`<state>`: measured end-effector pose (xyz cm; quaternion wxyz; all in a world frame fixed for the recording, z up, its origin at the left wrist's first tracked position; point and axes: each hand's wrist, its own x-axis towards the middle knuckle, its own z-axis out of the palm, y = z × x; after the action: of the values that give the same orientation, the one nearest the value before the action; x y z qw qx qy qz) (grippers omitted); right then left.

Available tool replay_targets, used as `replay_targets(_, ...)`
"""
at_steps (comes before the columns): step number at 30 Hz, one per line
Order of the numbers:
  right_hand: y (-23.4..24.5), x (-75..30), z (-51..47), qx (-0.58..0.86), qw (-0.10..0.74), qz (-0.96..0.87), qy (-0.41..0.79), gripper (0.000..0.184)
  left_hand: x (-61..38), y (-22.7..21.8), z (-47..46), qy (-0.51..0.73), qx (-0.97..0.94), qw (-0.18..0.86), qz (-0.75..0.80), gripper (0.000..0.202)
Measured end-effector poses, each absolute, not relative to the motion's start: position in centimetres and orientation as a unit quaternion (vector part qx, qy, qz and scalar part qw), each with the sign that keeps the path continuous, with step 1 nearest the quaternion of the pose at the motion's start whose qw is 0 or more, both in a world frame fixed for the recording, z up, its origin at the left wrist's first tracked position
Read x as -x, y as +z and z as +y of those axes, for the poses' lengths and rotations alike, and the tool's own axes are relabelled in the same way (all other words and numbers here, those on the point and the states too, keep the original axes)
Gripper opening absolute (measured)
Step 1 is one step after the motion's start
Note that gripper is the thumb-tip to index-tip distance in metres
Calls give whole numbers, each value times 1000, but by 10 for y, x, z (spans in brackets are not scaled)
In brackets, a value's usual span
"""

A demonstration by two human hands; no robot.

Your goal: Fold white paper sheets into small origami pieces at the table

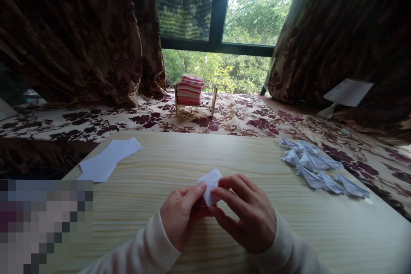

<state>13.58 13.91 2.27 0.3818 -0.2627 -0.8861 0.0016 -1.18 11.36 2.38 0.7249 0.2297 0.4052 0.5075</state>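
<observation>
Daylight comes through the window (pixel 247 21) between dark curtains (pixel 96 21), and a pale wood-grained counter (pixel 240 147) spreads out before me, with flowered cloth (pixel 250 115) beyond its far edge. Near the middle of the counter's near half, a small folded white paper (pixel 211 183) sits between my two hands, raised in my fingers. My left hand (pixel 184 205) has it gripped, thumb pressed on the face at the left edge and the other fingers tucked underneath. My right hand (pixel 245 212) comes in from the other side, bent fingertips touching the right part of the face, thumb by the near corner; I cannot tell whether it pinches or only rests there. So the paper lies ahead and to the right of my left palm, ahead and to the left of my right, with neither hand clearly nearer. Its long axis runs mostly away from me, the far end leaning slightly left. Flat white sheets (pixel 107 162) lie well apart to the left; pointed paper shapes (pixel 311 179) cluster well apart to the right.
</observation>
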Motion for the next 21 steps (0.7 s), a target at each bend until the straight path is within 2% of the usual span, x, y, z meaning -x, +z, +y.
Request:
replay_targets(13,23,-135,137,280,384,-880,7,13,13,21,114,505,-218,737,393,19)
replay_targets(21,23,-136,139,294,380,-874,77,17,13,21,114,495,-223,731,413,20)
